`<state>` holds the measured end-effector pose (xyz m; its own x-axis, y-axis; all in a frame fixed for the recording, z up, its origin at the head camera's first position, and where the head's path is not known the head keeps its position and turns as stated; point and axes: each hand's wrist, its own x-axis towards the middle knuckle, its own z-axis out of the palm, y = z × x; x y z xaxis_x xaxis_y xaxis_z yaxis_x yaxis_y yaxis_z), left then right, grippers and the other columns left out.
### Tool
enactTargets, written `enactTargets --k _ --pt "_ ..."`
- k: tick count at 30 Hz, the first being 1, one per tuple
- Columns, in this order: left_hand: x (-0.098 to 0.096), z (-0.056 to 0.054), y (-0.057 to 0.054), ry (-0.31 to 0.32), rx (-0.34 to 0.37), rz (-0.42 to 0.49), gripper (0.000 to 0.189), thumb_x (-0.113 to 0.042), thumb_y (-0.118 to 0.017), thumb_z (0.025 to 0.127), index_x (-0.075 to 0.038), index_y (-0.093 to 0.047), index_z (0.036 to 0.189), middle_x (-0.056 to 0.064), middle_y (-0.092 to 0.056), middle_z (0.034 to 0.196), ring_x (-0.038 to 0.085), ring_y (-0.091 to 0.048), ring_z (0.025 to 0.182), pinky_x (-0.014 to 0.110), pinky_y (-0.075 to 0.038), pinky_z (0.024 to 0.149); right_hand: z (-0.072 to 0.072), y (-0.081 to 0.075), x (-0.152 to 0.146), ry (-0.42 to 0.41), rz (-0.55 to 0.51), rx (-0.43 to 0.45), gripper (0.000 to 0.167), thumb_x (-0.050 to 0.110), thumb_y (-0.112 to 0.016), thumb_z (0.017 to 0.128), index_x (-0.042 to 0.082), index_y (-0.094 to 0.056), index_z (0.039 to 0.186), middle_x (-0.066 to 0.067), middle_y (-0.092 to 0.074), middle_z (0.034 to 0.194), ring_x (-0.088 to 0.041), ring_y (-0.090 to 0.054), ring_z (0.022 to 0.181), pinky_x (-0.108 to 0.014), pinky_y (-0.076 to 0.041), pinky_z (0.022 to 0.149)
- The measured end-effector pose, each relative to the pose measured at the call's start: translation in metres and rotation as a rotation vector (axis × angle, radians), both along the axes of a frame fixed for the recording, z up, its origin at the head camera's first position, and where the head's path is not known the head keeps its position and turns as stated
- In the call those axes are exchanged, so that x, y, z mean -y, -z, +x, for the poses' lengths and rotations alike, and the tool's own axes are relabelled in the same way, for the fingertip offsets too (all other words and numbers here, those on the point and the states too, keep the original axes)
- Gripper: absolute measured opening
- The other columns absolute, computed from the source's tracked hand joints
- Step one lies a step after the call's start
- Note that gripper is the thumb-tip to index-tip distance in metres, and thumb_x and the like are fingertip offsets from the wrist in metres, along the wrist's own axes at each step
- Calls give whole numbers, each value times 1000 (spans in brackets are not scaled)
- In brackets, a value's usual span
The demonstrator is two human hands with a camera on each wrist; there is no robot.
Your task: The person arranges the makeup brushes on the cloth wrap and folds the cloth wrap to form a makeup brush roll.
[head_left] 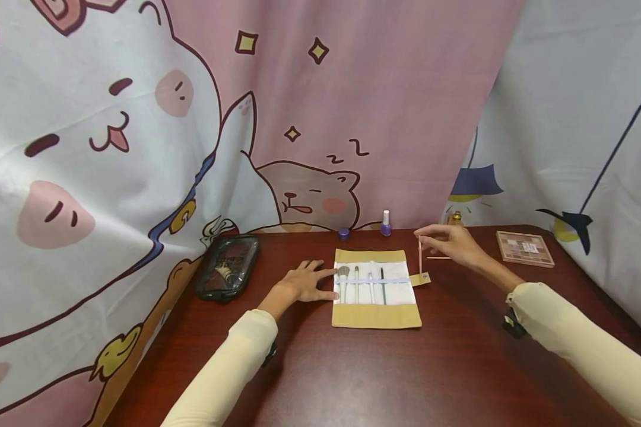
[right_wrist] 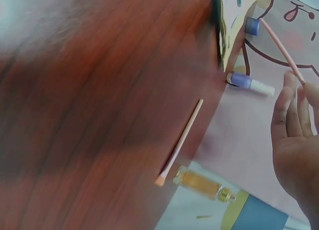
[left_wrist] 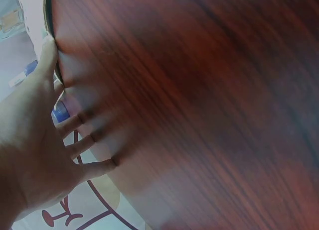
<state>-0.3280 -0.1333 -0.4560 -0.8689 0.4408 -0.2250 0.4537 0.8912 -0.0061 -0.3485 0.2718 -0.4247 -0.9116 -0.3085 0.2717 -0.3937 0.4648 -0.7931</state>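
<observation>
- Head view, far left: a black-edged clear pouch (head_left: 227, 267) lies on the dark red wooden table (head_left: 352, 373), against the cartoon-printed cloth (head_left: 406, 101).
- Right of the pouch, the left hand (head_left: 301, 281) is spread wide with its fingers extended; its thumb and forefinger touch the left edge of the brush roll, and it grips nothing.
- At the middle, the yellow brush roll (head_left: 376, 316) lies unfolded, its white lining facing up. A lavender band (head_left: 395, 280) crosses four makeup brushes: a fluffy powder brush (head_left: 343, 273) on the left, two slimmer pale ones, and a dark thin one (head_left: 383, 284) on the right.
- Beyond the roll, near the table's far edge, a small purple jar (head_left: 343, 234) sits left of an upright purple nail polish bottle (head_left: 386, 225) with a white cap.
- At the roll's right side, the right hand (head_left: 454, 244) pinches a slim pink brush (head_left: 420, 258) in its fingertips, nearly vertical above the snap tab (head_left: 415, 280); whether they touch, I cannot tell.
- Farther right, another slim brush (right_wrist: 182, 140) lies on the table, its bristled end just beside a golden perfume bottle (right_wrist: 198, 184).
- Far right: a closed eyeshadow palette (head_left: 524, 249).
</observation>
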Motion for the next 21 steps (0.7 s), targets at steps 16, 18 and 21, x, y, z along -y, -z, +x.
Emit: enactTargets --k 16,18,21 --pt "-1 -1 -1 3 -5 11 82 -82 -49 92 -43 -32 162 4 -24 171 32 -25 155 57 -43 109 -26 13 29 -5 20 25 30 13 -71 101 2 -72 128 -23 -74 114 -18 -76 82 -35 -60 64" --pt "-1 -1 0 0 -7 14 82 -82 -49 91 -43 -33 162 4 -24 171 32 -25 154 57 -43 109 -29 16 33 -14 12 20 29 11 -70 100 2 -72 127 -24 -74 114 -25 -77 85 -42 -62 69" --pt "-1 -1 0 -4 -6 13 82 -82 -49 91 -43 -33 162 4 -25 170 32 -25 154 57 -43 109 -32 19 38 -27 -5 27 28 8 -69 100 0 -71 127 -27 -73 115 -41 -75 91 -54 -60 77"
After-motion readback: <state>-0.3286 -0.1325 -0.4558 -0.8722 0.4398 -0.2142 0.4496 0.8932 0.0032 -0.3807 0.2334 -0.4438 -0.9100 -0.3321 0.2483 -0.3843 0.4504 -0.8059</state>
